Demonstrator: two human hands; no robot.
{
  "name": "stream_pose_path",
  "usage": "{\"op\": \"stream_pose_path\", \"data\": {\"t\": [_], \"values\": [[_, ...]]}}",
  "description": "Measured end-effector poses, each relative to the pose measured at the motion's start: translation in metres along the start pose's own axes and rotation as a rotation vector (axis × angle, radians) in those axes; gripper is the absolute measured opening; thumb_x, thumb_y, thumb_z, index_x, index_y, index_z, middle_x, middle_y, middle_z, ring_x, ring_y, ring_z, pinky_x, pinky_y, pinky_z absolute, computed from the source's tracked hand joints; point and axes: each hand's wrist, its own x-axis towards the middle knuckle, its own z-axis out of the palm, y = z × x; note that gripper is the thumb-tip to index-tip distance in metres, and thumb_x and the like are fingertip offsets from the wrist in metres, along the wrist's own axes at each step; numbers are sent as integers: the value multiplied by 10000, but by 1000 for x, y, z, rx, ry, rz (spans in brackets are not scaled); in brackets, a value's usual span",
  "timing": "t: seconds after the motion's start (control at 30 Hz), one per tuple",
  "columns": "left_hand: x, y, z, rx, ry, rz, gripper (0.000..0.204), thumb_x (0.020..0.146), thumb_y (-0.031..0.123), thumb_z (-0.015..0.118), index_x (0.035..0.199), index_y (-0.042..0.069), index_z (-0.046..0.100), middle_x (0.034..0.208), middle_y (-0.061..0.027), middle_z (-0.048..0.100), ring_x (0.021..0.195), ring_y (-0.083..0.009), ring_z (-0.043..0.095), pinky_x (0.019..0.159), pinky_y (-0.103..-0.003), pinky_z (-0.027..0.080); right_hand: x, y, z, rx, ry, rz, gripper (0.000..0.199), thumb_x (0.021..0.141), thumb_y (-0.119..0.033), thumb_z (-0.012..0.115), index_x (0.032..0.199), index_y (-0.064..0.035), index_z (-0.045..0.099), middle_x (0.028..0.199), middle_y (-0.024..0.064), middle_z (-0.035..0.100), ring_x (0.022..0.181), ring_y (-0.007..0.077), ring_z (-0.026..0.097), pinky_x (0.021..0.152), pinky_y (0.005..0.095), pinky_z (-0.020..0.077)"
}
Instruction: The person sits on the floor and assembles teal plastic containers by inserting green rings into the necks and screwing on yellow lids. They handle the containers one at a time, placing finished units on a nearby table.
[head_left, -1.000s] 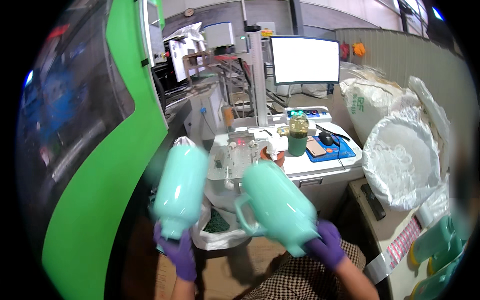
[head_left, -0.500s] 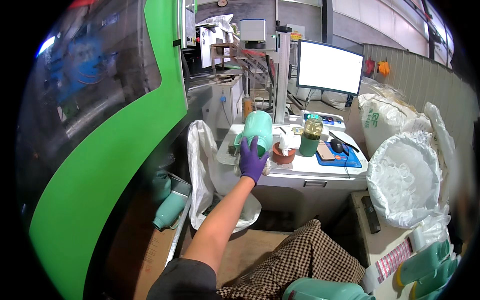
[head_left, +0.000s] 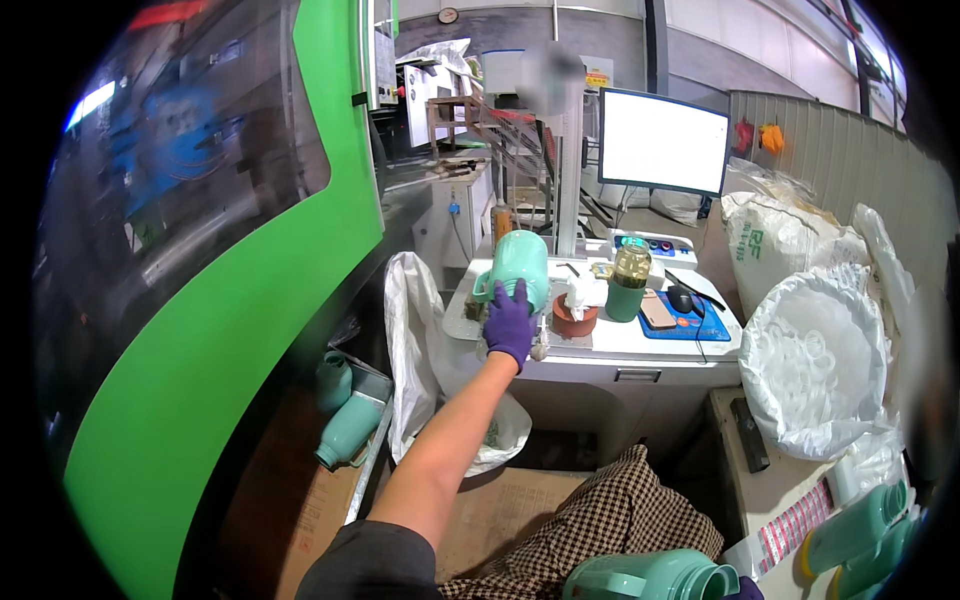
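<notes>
My left hand (head_left: 511, 325), in a purple glove, reaches out to the worktable, its fingers closed around the near end of a mint-green plastic jug (head_left: 522, 262). That jug leans away from me at the left part of the table, with its handle on the left side. At the bottom edge a second mint-green jug (head_left: 640, 577) lies sideways in front of my body, its open mouth facing right. Only a sliver of my right hand (head_left: 747, 589), also gloved in purple, shows against that jug's neck; its fingers are mostly hidden.
A brown tape roll (head_left: 574, 320), a jar with a green sleeve (head_left: 627, 285), a phone (head_left: 657, 311) and a monitor (head_left: 662, 140) occupy the table. Right stands a white bag of clear rings (head_left: 800, 370), with more jugs (head_left: 855, 530) below. A green machine (head_left: 230, 290) borders the left.
The lower jug has turned so its open mouth shows, and a bit of my right glove has appeared beside it. My left hand stays on the far jug; the view has shifted slightly.
</notes>
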Motion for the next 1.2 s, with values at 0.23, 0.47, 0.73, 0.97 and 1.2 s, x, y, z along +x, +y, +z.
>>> {"op": "stream_pose_path", "data": {"t": [0.23,0.47,0.73,0.97,1.2], "values": [[-4,-13,-2,-19,31,35,920,818,429,784,1587,270,303,1540,-247,332,1180,-444,613,887,-483,574,2,0,-7,-26,12,39,502,855,-556,757,801,-74,624,720,90,550,651,274,547,590,391,410],[-23,-11,-51,-140,137,161,1025,815,540,759,1622,178,241,1576,-290,298,1431,-481,353,1153,-566,327,19,-13,-9,-75,-156,112,485,885,-534,722,902,-52,677,833,136,652,722,321,631,623,411,477],[-178,112,-256,-1337,-919,1044,780,859,230,761,1514,13,398,1533,-258,425,1416,-323,451,1159,-428,358,65,-31,40,-99,-111,-8,452,840,-338,813,1223,-128,698,927,93,670,770,283,651,645,385,499],[-186,136,-280,-854,-774,1120,607,847,337,785,1317,7,589,1213,-203,630,1121,-379,613,976,-430,483,11,-33,0,-83,21,-9,499,946,-284,684,1366,-50,549,1135,184,596,981,364,630,852,442,536],[-181,96,-206,-977,-1152,975,500,950,272,625,1352,-12,537,1281,-174,568,1140,-318,550,1017,-408,423,-134,-178,-158,-946,-144,1044,299,924,-365,691,1042,-93,729,957,153,659,908,351,658,811,453,531]]}}
